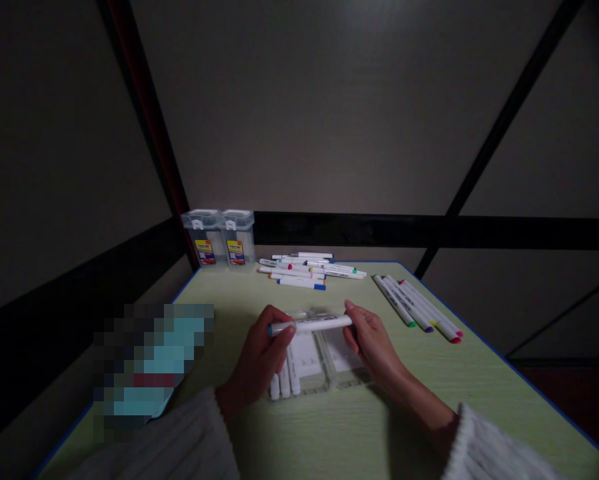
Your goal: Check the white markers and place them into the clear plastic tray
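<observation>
A white marker (322, 324) with a blue-green end is held level between both hands. My left hand (262, 353) pinches it near the coloured end, thumb in front. At the other end, my right hand (372, 337) grips the tip between thumb and fingers. Below them an opened clear plastic case (324, 383) lies flat on the table, partly hidden by the hands. Several white markers (285, 381) stand side by side in its left half, just under my left hand. White paper or lining shows through the rest of the case.
A loose pile of markers (302, 273) lies at the back of the table (329, 440). Several more markers (414, 303) with coloured ends rest at the right. Two clear lidded boxes (224, 243) stand back left. A pixelated blue item (164, 363) lies at the left edge.
</observation>
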Demonstrator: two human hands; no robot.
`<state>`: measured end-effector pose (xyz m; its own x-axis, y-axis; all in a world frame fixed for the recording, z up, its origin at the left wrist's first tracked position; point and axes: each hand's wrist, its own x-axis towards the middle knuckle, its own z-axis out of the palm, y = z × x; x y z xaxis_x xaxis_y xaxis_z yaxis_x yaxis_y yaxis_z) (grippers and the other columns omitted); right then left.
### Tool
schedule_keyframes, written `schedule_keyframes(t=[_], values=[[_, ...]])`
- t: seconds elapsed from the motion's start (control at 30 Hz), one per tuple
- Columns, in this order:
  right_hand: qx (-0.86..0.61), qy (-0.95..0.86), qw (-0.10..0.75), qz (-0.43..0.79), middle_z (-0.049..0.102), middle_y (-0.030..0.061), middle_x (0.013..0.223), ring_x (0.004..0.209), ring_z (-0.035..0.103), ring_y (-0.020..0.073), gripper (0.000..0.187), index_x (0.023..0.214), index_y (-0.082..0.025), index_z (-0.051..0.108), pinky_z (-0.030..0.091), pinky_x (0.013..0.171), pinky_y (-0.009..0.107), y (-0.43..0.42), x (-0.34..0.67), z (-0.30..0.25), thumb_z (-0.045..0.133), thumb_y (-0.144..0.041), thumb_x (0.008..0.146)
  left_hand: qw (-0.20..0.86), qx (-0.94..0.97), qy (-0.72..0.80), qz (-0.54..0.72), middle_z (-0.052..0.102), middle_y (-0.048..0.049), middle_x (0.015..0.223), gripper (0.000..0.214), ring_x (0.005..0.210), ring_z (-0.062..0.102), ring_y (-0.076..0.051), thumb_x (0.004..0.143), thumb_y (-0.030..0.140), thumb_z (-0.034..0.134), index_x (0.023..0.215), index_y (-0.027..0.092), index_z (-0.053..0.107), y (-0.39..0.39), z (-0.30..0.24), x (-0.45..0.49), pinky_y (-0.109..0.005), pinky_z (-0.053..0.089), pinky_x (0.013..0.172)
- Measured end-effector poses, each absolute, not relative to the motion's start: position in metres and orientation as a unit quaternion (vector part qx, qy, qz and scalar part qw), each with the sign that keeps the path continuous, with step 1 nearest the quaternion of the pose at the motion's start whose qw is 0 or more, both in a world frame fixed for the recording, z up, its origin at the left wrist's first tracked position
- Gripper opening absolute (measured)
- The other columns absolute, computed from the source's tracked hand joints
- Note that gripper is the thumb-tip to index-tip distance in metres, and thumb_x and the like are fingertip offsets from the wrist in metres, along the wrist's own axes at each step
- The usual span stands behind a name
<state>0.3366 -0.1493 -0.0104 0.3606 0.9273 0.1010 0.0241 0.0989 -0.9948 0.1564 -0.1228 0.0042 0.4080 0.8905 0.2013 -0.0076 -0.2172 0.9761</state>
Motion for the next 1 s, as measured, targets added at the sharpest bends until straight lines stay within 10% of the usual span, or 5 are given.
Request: schedule_keyframes(t=[1.0], values=[[-0.497, -0.475, 0.610, 0.395, 0.040, -0.0076, 0.045, 0.041, 0.030, 0.0090, 0.036, 0.067, -0.020, 0.045, 0.021, 0.041, 0.022, -0.152, 0.333, -0.010, 0.050, -0.053, 0.080, 0.439, 0.636, 0.461, 0.436, 0.031, 0.0075, 0.028, 0.051, 0.027, 0.029, -0.007, 0.073, 0.061, 0.042, 0.043, 0.021, 0.035, -0.111, 0.007, 0.160, -0.022, 0.030, 0.036]])
